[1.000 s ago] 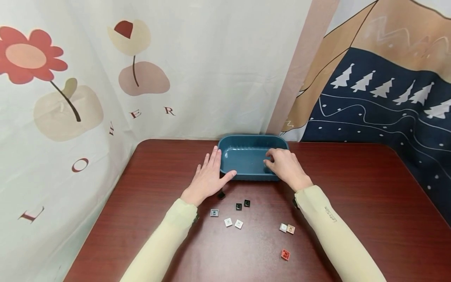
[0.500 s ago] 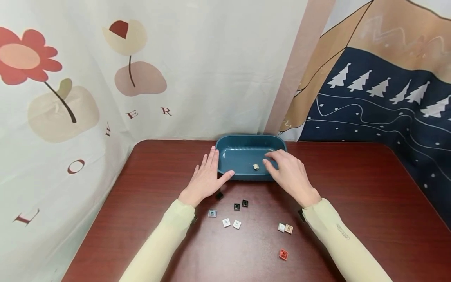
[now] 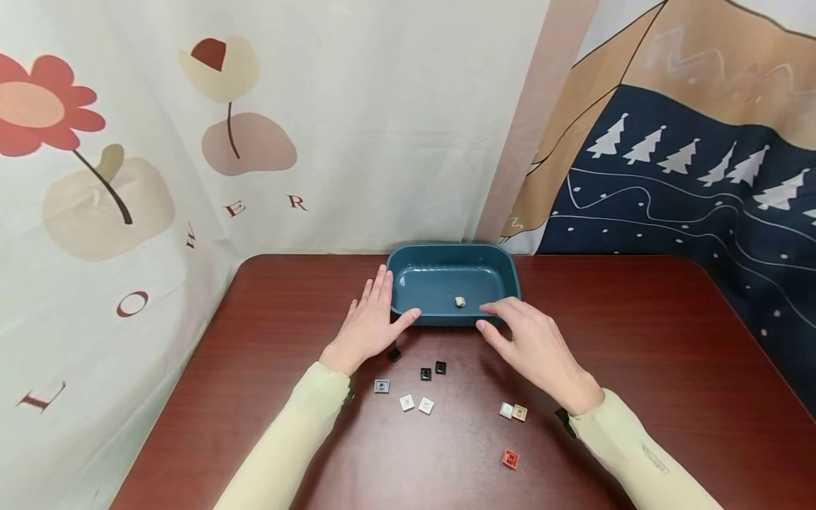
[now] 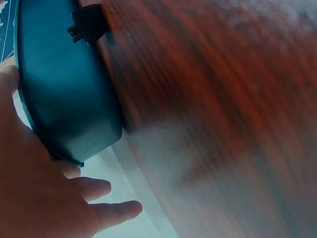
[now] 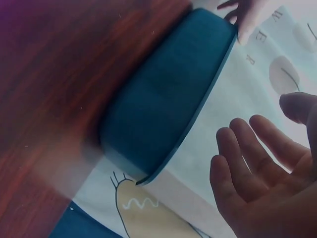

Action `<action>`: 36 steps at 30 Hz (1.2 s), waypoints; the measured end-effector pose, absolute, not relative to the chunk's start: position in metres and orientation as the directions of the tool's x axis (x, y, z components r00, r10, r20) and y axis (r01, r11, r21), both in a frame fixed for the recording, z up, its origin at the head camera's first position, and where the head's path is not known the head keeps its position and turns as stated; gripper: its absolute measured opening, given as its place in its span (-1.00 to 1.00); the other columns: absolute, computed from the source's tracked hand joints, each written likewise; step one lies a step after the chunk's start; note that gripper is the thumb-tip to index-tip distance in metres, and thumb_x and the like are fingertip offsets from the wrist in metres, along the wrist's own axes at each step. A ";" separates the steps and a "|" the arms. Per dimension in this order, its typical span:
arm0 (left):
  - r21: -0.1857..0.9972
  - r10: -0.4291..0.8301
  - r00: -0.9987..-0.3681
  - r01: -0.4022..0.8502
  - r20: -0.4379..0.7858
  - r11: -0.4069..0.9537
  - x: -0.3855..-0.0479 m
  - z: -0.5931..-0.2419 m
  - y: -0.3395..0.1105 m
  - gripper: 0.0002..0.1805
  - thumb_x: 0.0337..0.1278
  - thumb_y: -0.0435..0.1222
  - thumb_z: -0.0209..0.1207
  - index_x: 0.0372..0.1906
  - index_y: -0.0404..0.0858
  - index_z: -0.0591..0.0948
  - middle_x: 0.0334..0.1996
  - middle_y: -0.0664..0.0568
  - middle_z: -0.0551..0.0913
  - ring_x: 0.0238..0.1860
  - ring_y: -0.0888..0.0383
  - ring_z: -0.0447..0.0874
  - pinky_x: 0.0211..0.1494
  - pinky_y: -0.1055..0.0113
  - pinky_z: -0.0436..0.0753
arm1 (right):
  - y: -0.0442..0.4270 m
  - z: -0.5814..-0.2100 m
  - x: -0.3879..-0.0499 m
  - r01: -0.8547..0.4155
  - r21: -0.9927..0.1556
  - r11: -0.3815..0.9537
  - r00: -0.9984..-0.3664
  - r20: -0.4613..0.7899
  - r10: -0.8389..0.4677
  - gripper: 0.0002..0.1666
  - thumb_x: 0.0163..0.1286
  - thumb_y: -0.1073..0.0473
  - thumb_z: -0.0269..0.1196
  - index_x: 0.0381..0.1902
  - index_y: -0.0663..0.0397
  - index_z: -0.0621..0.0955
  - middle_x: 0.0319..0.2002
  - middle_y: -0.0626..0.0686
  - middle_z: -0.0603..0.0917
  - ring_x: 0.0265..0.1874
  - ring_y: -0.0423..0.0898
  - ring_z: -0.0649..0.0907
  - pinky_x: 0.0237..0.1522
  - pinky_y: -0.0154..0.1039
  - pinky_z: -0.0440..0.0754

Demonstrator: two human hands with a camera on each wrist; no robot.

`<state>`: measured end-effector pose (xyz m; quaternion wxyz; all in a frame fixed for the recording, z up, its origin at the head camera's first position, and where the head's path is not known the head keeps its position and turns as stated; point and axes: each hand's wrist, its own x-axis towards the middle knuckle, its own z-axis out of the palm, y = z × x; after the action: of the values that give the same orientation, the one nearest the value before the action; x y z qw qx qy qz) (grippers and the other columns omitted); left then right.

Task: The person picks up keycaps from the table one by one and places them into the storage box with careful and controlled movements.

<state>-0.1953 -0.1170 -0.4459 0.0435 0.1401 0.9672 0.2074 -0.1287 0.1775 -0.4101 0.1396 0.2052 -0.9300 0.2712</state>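
Printed cloth hangs behind a reddish-brown table. At the table's far edge sits a blue-green tray. The left hand rests against its left end, fingers straight, thumb spread. The right hand, by the near-right corner, has thumb and fingertips apart, pinching nothing. One pale keycap lies inside the tray; nine loose keycaps lie outside, so filling seems barely begun.

Beyond the far edge of the table, white flower-printed cloth; past the far right corner, navy cloth with white trees.
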 end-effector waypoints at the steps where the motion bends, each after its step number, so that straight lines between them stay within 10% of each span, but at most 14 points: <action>1: 0.414 0.290 -0.957 0.254 -0.025 0.874 -0.196 -0.446 -0.117 0.15 0.35 0.47 -0.17 0.69 -0.23 -0.16 0.70 0.00 -0.29 0.66 -0.19 -0.15 0.52 -0.34 0.10 | 0.178 -0.411 -0.126 -0.462 -0.443 0.768 -0.875 0.366 -0.315 -0.64 0.47 -0.03 0.35 0.10 0.03 0.73 -0.02 -0.02 0.74 -0.12 -0.08 0.71 -0.17 -0.07 0.69; 16: 0.415 0.294 -0.956 0.257 -0.025 0.872 -0.195 -0.445 -0.116 0.15 0.35 0.47 -0.18 0.69 -0.23 -0.15 0.69 0.02 -0.31 0.65 -0.20 -0.16 0.52 -0.33 0.10 | 0.183 -0.430 -0.093 -0.542 -0.358 0.760 -0.840 0.198 -0.506 -0.42 0.37 -0.05 0.44 0.26 0.07 0.66 0.17 0.02 0.68 0.12 -0.05 0.69 0.13 -0.03 0.66; 36: 0.431 0.294 -0.955 0.256 -0.022 0.865 -0.194 -0.446 -0.117 0.15 0.36 0.46 -0.15 0.69 -0.24 -0.15 0.70 0.01 -0.31 0.66 -0.18 -0.15 0.52 -0.34 0.11 | 0.191 -0.447 -0.067 -0.705 -0.185 0.685 -0.709 0.157 -0.688 -0.56 0.18 0.06 0.57 0.00 0.01 0.75 -0.21 -0.12 0.62 -0.28 -0.16 0.67 -0.26 -0.19 0.69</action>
<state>-0.1945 -0.1174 -0.4457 0.0437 0.1427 0.9647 0.2168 -0.0673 0.1905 -0.4469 0.0375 0.3796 -0.9171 0.1163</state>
